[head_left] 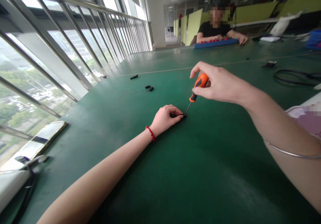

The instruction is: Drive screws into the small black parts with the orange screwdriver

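My right hand (215,83) grips an orange and black screwdriver (201,80) by its handle, fingers curled around the top. The shaft slants down to the left, and its tip meets a small black part (185,115) on the green tabletop. My left hand (167,117) pinches that part between thumb and fingers and rests on the table. Most of the part is hidden by the fingers, so its kind cannot be made out.
Small black pieces (149,88) and another black piece (134,77) lie farther off on the green table (140,170). A phone (47,135) is at the left edge by the railing. A black cable (296,77) coils at right. A person (213,31) sits opposite behind a blue tray (215,43).
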Demonstrator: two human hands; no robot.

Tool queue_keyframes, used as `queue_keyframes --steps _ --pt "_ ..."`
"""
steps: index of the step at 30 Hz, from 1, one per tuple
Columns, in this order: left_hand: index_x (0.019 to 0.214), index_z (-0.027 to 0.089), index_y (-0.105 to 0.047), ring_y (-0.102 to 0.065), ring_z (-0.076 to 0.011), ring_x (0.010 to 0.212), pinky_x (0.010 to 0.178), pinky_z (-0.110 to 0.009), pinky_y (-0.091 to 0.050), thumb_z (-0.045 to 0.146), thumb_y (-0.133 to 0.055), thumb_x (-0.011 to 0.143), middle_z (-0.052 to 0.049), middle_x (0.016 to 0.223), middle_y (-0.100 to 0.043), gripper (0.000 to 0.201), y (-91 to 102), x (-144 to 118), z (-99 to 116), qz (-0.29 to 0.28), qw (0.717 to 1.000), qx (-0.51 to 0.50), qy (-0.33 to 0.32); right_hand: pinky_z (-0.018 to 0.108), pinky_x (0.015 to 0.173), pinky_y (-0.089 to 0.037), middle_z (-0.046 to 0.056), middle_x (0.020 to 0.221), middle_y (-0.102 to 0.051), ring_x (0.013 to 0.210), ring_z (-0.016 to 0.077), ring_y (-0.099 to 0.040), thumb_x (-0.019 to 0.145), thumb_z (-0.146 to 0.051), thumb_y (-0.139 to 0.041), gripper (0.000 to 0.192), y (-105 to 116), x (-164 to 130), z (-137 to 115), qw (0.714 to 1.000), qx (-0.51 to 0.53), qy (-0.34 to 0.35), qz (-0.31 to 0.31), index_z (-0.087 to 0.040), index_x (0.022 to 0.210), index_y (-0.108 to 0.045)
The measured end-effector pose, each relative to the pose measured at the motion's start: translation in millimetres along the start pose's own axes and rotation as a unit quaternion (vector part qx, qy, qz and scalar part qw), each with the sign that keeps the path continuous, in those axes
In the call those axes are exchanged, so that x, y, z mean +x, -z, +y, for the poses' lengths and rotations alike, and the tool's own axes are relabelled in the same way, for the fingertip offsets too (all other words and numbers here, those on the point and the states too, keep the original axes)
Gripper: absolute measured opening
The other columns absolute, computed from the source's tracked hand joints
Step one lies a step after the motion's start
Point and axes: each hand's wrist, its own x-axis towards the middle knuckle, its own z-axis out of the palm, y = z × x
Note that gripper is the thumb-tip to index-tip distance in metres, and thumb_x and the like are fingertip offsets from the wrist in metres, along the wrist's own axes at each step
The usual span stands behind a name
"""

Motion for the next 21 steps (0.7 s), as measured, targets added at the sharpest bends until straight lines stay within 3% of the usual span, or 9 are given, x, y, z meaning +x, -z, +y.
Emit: queue_keyframes --steps 3,8,12,16,19,21 --pt "0.083 0.018 -0.072 -0.060 -0.0156 0.080 0.078 -0.028 -0.048 0.027 -0.062 0.078 -0.002 0.085 -0.068 0.014 -0.2 -0.2 -0.2 0.002 1.000 -0.002 0.003 0.025 0.050 -0.026 -0.004 0.053 -0.047 0.046 0.0085 -0.037 0.076 -0.040 -0.056 0.020 0.9 -0.4 -0.5 1.000 -0.014 -0.023 -0.015 -0.020 0.077 -0.060" --pt "0.083 0.019 -0.072 -0.060 -0.0157 0.080 0.078 -0.028 -0.048 0.027 -0.062 0.078 -0.002 0.086 -0.069 0.014 0.2 0.0 0.6 0.000 1.000 0.000 0.003 0.024 0.051 -0.027 -0.005 0.058 -0.052 0.049 0.0092 -0.040 0.069 -0.033 -0.064 0.022 -1.7 -0.2 -0.1 1.000 -0.006 -0.004 -0.002 -0.021 0.087 -0.059" --pt "0.083 0.018 -0.072 -0.060 -0.0158 0.080 0.078 -0.028 -0.048 0.027 -0.062 0.078 -0.003 0.086 -0.069 0.014 0.4 -0.1 1.5 0.001 1.000 -0.001 0.008 0.025 0.052 -0.028 -0.003 0.057 -0.050 0.051 0.0102 -0.040 0.074 -0.037 -0.059 0.017 -3.2 -0.4 -2.5 1.000 -0.001 -0.029 0.006 -0.020 0.075 -0.059" --pt "0.083 0.018 -0.072 -0.060 -0.0155 0.080 0.078 -0.027 -0.048 0.026 -0.062 0.078 -0.002 0.085 -0.069 0.013 -0.1 -0.5 1.3 0.000 1.000 -0.002 0.003 0.025 0.054 -0.030 -0.004 0.059 -0.051 0.053 0.0110 -0.042 0.068 -0.032 -0.064 0.022 -3.5 -0.8 -5.7 0.999 0.018 -0.031 0.009 -0.021 0.086 -0.059" --pt "0.083 0.019 -0.072 -0.060 -0.0153 0.080 0.077 -0.027 -0.048 0.026 -0.062 0.078 -0.002 0.084 -0.068 0.014 -0.5 -0.3 0.3 0.001 1.000 0.000 -0.002 0.026 0.053 -0.030 -0.002 0.057 -0.049 0.054 0.0114 -0.042 0.070 -0.037 -0.062 0.018 -7.3 -0.8 -5.1 0.998 0.021 -0.060 0.031 -0.019 0.071 -0.057" --pt "0.084 0.019 -0.072 -0.060 -0.0153 0.079 0.076 -0.027 -0.048 0.027 -0.061 0.079 -0.002 0.084 -0.068 0.014 -0.6 0.0 -0.3 0.001 1.000 0.003 -0.004 0.026 0.053 -0.031 -0.003 0.058 -0.049 0.054 0.0110 -0.042 0.070 -0.035 -0.062 0.016 -11.7 -1.6 -3.4 0.996 0.040 -0.060 0.052 -0.019 0.071 -0.057"
